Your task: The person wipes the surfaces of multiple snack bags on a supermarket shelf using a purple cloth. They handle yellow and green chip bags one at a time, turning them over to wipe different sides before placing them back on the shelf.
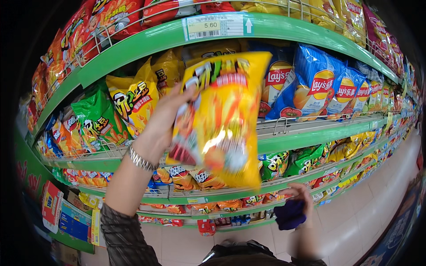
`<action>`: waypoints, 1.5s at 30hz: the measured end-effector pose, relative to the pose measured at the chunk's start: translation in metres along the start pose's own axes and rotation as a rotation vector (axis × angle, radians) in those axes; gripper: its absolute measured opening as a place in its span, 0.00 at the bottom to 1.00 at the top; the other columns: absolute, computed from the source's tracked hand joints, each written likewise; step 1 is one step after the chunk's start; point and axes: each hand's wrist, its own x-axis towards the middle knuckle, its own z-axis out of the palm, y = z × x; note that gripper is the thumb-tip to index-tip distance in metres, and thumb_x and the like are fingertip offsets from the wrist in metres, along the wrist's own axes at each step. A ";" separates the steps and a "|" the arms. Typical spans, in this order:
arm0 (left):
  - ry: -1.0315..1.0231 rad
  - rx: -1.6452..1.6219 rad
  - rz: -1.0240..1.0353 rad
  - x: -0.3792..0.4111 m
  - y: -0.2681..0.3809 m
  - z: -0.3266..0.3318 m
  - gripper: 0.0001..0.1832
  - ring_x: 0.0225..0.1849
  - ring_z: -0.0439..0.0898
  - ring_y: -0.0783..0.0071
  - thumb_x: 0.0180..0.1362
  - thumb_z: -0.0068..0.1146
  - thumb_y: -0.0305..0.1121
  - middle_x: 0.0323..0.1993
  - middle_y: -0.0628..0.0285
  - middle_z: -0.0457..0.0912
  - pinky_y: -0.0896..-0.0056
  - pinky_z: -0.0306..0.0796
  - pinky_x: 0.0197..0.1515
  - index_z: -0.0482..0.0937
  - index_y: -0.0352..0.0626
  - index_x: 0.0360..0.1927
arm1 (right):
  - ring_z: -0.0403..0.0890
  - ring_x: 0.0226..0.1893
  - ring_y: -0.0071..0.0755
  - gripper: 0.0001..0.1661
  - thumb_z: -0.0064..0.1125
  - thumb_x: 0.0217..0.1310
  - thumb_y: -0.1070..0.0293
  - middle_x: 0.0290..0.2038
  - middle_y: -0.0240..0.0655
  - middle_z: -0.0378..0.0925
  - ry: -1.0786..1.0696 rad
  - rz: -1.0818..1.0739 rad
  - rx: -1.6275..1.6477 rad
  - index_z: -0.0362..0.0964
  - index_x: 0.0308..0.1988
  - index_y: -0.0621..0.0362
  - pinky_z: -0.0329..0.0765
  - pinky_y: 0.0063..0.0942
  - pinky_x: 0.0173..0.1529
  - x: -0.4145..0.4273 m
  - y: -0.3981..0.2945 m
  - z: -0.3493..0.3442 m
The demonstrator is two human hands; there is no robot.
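My left hand (pixel 166 116), with a metal watch band at the wrist, grips the upper left edge of a yellow snack bag (pixel 226 133). The bag is upright, slightly tilted and blurred, in front of the middle shelf. At the lower right, my right hand (pixel 301 196) holds a dark purple cloth (pixel 290 213) in front of the lower shelves. Left of the held bag stand similar yellow bags (pixel 134 99) and a green snack bag (pixel 100 116). On its right are several blue Lay's chip bags (pixel 316 84).
Green shelf edges (pixel 286 138) with low wire rails curve across the view. Above, a shelf holds red snack bags (pixel 116 16). Further bags fill the lower shelves. Cardboard signs (pixel 75 221) stand at lower left. Tiled floor (pixel 352 212) runs along the right.
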 end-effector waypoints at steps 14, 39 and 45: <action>0.406 0.599 0.462 0.127 -0.044 -0.001 0.35 0.55 0.63 0.58 0.57 0.44 0.34 0.61 0.50 0.53 0.70 0.61 0.52 0.40 0.54 0.64 | 0.77 0.28 0.38 0.30 0.37 0.58 0.49 0.26 0.51 0.74 -0.086 0.104 0.021 0.65 0.39 0.70 0.73 0.28 0.35 -0.025 0.016 0.011; 0.461 1.874 0.976 0.112 -0.063 0.014 0.39 0.63 0.44 0.49 0.49 0.43 0.59 0.62 0.48 0.48 0.44 0.45 0.57 0.48 0.54 0.62 | 0.71 0.41 0.29 0.16 0.53 0.53 0.64 0.37 0.38 0.73 0.306 -0.178 -0.628 0.68 0.38 0.65 0.64 0.24 0.47 0.102 0.077 0.009; 0.245 1.579 0.857 0.082 -0.032 0.006 0.34 0.66 0.40 0.54 0.52 0.43 0.55 0.62 0.49 0.48 0.37 0.30 0.59 0.56 0.52 0.60 | 0.73 0.32 0.26 0.19 0.54 0.53 0.63 0.32 0.38 0.75 0.050 -0.007 -0.716 0.67 0.40 0.67 0.67 0.23 0.40 0.135 0.073 0.008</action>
